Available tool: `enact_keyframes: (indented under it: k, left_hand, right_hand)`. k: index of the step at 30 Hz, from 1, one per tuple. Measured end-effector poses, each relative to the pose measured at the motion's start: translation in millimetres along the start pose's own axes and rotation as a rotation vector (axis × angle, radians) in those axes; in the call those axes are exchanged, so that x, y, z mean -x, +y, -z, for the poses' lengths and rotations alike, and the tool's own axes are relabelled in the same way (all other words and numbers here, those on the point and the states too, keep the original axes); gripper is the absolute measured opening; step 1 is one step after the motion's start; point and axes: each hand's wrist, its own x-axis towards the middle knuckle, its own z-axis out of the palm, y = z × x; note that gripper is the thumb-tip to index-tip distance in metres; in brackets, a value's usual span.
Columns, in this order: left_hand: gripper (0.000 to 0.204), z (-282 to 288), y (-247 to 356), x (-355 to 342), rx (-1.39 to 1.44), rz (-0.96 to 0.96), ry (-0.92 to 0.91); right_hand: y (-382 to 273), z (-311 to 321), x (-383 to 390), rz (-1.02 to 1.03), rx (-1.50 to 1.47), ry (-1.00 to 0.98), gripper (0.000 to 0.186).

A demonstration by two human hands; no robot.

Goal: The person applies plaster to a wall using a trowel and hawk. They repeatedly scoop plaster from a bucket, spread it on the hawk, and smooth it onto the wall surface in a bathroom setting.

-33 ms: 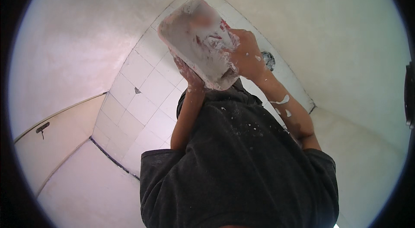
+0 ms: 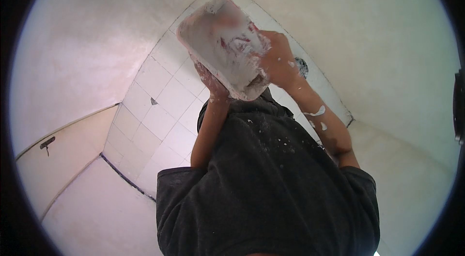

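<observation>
A paint-tray-like tub (image 2: 203,45), coated in white plaster with pink-red showing through, is held up in front of me, tilted so its inside faces me. My left hand (image 2: 211,81) grips its left side from below, the fingers mostly hidden behind it. My right hand (image 2: 278,59) is closed at the tub's right side, its fingers curled and smeared with white paste. Whether those fingers hold a tool or only the rim, I cannot make out. White splashes mark the right wrist and forearm.
Beneath me is a white tiled floor (image 2: 155,79) with a small dark chip. A dark, paste-smeared round container (image 2: 301,68) stands on it beyond my right wrist. Pale plastered walls (image 2: 378,42) rise close around. At left is a door-like panel with a dark handle (image 2: 47,143).
My right hand and the tub have shifted very slightly; the white paste by the right fingers looks a little different. My left hand keeps its grip.
</observation>
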Motion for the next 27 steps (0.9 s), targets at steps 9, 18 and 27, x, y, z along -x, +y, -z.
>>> enact_keyframes:
  k: [9,18,27]
  left_hand:
    - [0.047,2,6,-1,0.224,0.179,-0.028]
    - [0.046,9,9,-5,0.244,0.156,-0.002]
    - [0.049,2,9,-11,0.302,0.153,-0.145]
  right_hand:
    - [-19,8,6,0.288,-0.011,-0.087,0.027]
    - [-25,6,-8,0.211,-0.039,0.026,0.031]
    - [-28,-14,2,0.273,0.080,-0.066,0.029]
